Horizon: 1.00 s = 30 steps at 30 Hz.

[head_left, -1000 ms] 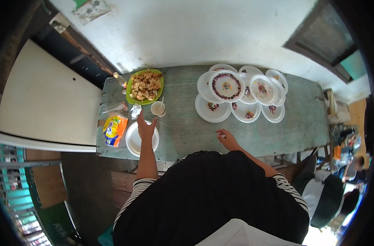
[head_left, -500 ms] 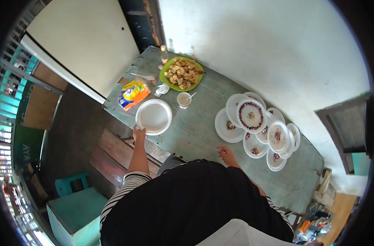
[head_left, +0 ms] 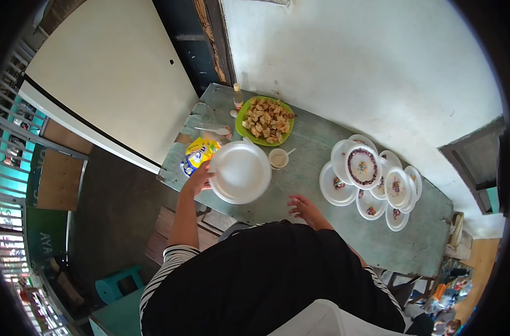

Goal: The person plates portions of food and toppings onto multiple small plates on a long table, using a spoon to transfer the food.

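Note:
My left hand grips the left rim of a white foam plate, fingers closed over its edge. The plate is bare on top and overlaps a yellow and blue packet in this view. My right hand is held over the near edge of the table, fingers apart and holding nothing. Between the plate and the right-hand group of plates stands a small cup with a white spoon handle sticking out. Behind it sits a green plate heaped with golden-brown fried pieces.
Several white plates with small colourful bits lie overlapping on the right of the green table. A bottle and a white spoon are at the back left. A wooden bench and a teal stool stand at lower left.
My left hand has raised the white foam plate and brought it right, nearer the camera. My right hand has shifted slightly left, fingers spread. The camera view has moved too.

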Tool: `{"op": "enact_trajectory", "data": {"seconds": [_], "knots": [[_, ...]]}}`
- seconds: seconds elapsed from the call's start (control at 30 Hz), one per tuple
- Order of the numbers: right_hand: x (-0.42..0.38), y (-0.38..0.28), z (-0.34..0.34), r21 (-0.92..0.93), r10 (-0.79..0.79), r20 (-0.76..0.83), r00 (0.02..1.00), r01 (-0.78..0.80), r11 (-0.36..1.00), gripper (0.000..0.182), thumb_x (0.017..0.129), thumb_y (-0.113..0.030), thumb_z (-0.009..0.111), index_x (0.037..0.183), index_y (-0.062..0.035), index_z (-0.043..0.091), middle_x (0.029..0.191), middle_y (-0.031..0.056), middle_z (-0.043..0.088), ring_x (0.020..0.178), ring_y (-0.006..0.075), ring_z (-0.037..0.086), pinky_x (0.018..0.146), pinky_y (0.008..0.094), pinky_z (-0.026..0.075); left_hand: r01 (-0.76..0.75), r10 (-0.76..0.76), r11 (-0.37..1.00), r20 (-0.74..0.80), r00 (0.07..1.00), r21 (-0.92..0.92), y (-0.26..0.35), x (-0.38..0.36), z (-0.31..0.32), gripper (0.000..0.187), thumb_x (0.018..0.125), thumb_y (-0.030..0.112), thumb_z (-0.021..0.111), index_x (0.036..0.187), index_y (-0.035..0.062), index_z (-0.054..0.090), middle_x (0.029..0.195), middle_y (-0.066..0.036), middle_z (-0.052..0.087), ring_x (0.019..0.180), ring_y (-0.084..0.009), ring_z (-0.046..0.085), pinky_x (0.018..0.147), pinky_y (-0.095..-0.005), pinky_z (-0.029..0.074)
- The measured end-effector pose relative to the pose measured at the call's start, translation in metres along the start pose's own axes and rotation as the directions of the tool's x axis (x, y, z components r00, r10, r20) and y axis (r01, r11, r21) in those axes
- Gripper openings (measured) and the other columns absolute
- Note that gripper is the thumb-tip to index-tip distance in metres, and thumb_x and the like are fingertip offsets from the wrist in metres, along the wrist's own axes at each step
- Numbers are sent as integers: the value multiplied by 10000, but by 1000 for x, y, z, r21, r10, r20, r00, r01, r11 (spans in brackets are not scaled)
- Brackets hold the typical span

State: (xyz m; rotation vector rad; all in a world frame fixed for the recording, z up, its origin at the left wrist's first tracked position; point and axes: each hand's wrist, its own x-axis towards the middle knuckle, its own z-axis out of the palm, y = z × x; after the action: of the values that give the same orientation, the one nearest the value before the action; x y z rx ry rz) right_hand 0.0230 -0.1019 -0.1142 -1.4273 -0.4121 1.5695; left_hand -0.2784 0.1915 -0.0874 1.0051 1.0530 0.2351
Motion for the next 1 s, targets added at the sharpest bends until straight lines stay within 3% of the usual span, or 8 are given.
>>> {"op": "enact_trajectory", "data": {"seconds": [0.13, 0.2, 0.4, 0.47, 0.7, 0.83, 0.9, 1.0], "knots": [[33, -30, 66, 183, -89, 28, 996, 82, 980, 493, 889, -386, 596, 1259, -85, 472, 1112, 74, 584, 914, 175, 597, 703, 315, 493, -77, 18, 971, 251, 968, 228, 30, 23, 12, 598, 862, 147, 585, 1398, 198, 323, 1243, -72, 527, 1096, -214, 547, 864, -423, 496], [62, -28, 78, 23, -34, -46, 998, 35, 999, 443, 890, -302, 601, 1242, -61, 482, 1091, 95, 601, 880, 189, 616, 699, 316, 521, -97, 18, 958, 283, 959, 269, 34, 32, 9, 603, 865, 156, 590, 1401, 195, 318, 1238, -67, 531, 1105, -209, 540, 862, -415, 491], [96, -13, 92, -118, -77, -145, 986, 60, 991, 355, 897, -164, 583, 1207, -27, 477, 974, 98, 636, 762, 179, 643, 579, 292, 539, -118, 136, 929, -27, 990, 351, 46, 65, -61, 382, 866, 300, 598, 1183, 89, 567, 1036, -57, 635, 831, -165, 626, 686, -296, 517], [91, -10, 99, -149, -106, -180, 978, 80, 986, 336, 883, -153, 581, 1178, -9, 511, 952, 113, 641, 754, 196, 650, 580, 304, 546, -369, 482, 805, -151, 863, 464, 27, 104, -106, 327, 867, 326, 589, 1050, 61, 642, 950, -91, 677, 873, -192, 655, 708, -322, 517], [107, 16, 106, -285, 67, -126, 990, -101, 953, 366, 861, -171, 607, 1167, 16, 532, 939, 135, 648, 706, 214, 661, 568, 327, 552, -132, 291, 734, -133, 947, 666, 42, 171, -105, 486, 822, 456, 629, 995, 4, 660, 954, -149, 685, 887, -229, 661, 771, -347, 497], [108, 4, 112, -238, 99, -184, 978, -142, 961, 465, 878, -262, 626, 1252, -32, 474, 946, 132, 651, 758, 189, 657, 609, 301, 540, -213, 487, 689, -225, 844, 693, 55, 173, -79, 378, 784, 383, 663, 966, 52, 677, 901, -118, 691, 841, -235, 667, 745, -345, 504], [106, -5, 104, -541, 180, -279, 943, -310, 782, 474, 872, -303, 620, 1258, -51, 507, 979, 138, 662, 749, 186, 662, 640, 323, 536, -311, 619, 601, -183, 764, 736, 73, 163, -65, 336, 784, 346, 662, 961, 62, 679, 895, -111, 690, 824, -226, 667, 731, -337, 505], [105, 5, 77, -836, 31, -168, 985, -159, 525, 454, 871, -310, 604, 1248, -67, 539, 985, 115, 674, 754, 176, 665, 692, 340, 525, -432, 726, 521, -116, 678, 736, 104, 139, -46, 271, 794, 289, 661, 955, 73, 683, 886, -101, 685, 787, -205, 661, 705, -319, 503]]}}
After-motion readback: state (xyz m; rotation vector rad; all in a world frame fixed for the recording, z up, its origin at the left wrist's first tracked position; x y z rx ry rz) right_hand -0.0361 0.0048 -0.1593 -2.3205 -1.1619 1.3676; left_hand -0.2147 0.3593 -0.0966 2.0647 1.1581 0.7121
